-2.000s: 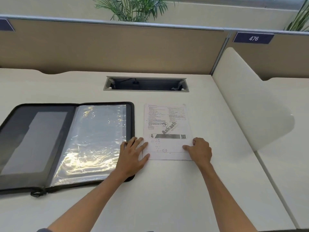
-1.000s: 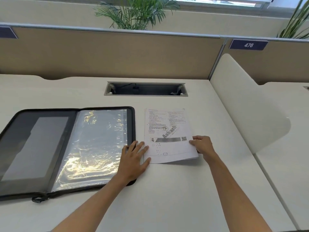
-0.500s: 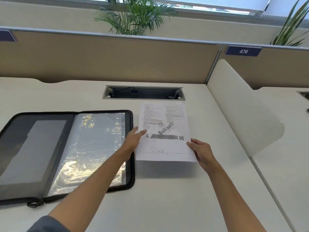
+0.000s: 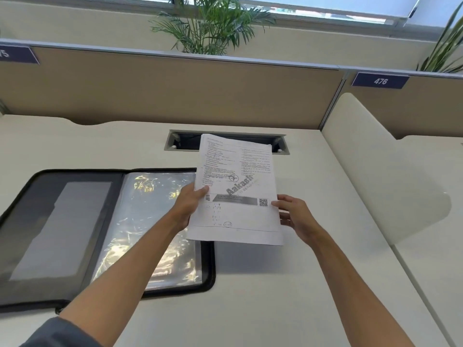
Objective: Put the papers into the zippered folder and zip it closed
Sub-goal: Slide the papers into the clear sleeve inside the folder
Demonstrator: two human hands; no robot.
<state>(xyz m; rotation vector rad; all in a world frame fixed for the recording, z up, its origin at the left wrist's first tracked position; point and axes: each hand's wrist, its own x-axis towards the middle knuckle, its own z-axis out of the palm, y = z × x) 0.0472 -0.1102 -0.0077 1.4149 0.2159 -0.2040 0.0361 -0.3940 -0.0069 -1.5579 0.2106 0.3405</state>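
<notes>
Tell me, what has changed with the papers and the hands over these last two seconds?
The papers lay flat on the desk beside the folder; now both hands hold them lifted off it, shifted left so they overlap the folder's right edge. The left hand, earlier flat on the desk, grips the left edge; the right hand holds the right edge. The zippered folder stayed open in place.

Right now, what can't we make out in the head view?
- Papers: sheet count unknown; fine print too small to read.
- Left hand: fingers behind the papers, only the thumb shows.
- Right hand: fingertips under the sheet edge.
- Zippered folder: left edge cut by the frame; right border partly behind papers and arm; zipper pull indistinct.
- Cable slot: contents dark, partly covered.
</notes>
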